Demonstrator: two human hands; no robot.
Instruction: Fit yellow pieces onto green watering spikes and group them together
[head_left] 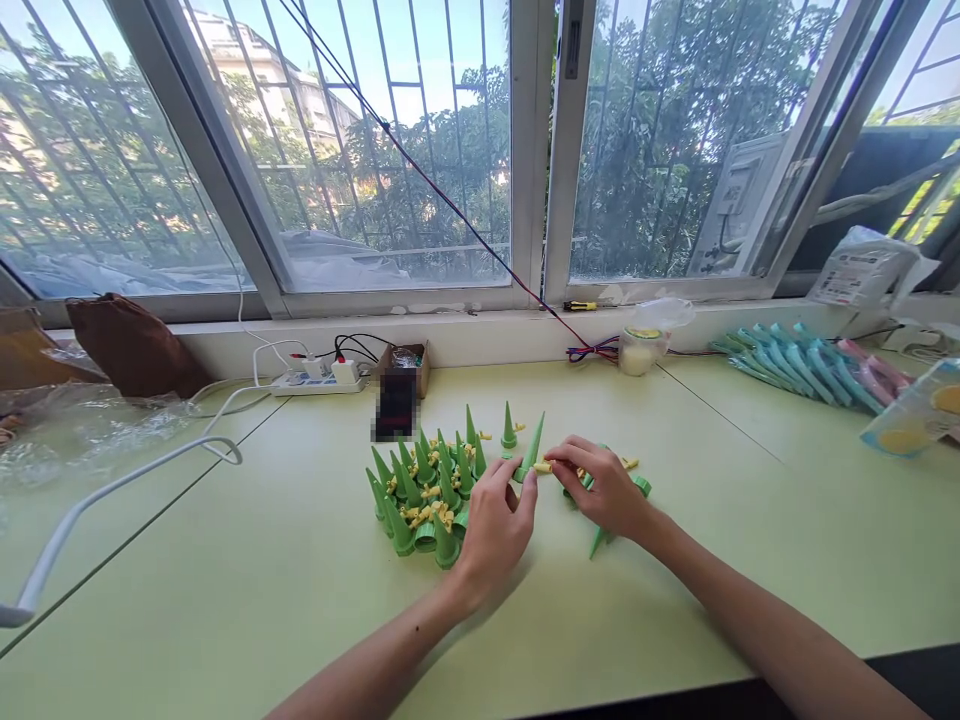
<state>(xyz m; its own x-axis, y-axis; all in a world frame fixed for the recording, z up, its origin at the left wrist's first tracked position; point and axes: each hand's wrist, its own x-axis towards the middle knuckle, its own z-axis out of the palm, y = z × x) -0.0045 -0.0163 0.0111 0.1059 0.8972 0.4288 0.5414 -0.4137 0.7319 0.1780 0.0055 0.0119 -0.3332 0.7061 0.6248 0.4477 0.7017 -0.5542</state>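
My left hand (495, 525) is closed around the base of a green plant-watering spike (535, 440), whose pointed tip stands up, leaning slightly right. Between the thumb and fingers of my right hand (609, 492) is a small yellow valve (543, 467), touching or set into the side of that spike near its base. A cluster of green spikes (401, 535), most upright with yellow valves among them, stands left of my left hand. One more spike (508, 425) stands just behind. Partly hidden under my right hand lie further green pieces (642, 486) and a spike pointing towards me (598, 541).
A small cardboard box (424, 370) and a pixelated dark object (396, 405) sit behind the cluster. A power strip (319, 384) with white cables lies at back left. Along the back are a plastic tub (637, 352) and teal packets (802, 365).
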